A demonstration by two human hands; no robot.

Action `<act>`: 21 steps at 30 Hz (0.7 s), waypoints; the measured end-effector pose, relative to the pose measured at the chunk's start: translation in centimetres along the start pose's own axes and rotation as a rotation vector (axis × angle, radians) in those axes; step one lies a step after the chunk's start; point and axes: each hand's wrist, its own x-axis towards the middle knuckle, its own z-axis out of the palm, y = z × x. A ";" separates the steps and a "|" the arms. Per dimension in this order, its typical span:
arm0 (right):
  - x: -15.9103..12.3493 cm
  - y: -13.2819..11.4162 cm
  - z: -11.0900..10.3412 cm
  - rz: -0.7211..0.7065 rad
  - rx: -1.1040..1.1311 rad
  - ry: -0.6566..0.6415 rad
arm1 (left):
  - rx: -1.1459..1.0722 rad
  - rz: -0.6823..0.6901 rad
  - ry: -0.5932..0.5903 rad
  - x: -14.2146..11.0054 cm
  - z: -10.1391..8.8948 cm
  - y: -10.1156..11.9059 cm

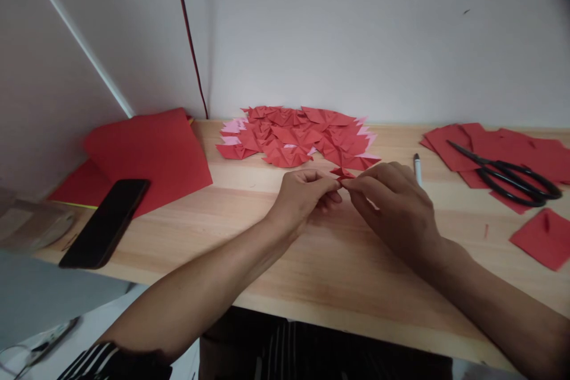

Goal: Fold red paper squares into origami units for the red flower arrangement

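My left hand [301, 195] and my right hand [392, 202] meet over the middle of the wooden table [249, 231]. Both pinch a small folded piece of red paper [342, 174] between their fingertips, just above the tabletop. Most of that piece is hidden by my fingers. Right behind it lies a heap of several similar folded red paper pieces [296, 135], some showing pink undersides.
Large red paper sheets [151, 151] lie at the left with a black phone [107, 221] on them. Black scissors [507, 175] rest on red paper squares [494, 148] at the right; another red square [541, 238] lies nearer. A white pen [417, 167] sits beside my right hand.
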 end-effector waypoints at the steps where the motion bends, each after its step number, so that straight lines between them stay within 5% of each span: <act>1: 0.0 0.1 0.0 -0.003 0.010 0.011 | -0.019 -0.018 -0.012 0.0 -0.1 0.1; 16: -0.9 0.4 -0.3 -0.026 0.080 -0.070 | -0.082 -0.124 -0.026 0.3 -0.4 0.2; 21: -1.0 0.5 -0.3 -0.017 0.110 -0.069 | -0.158 -0.181 -0.116 0.5 -0.8 0.0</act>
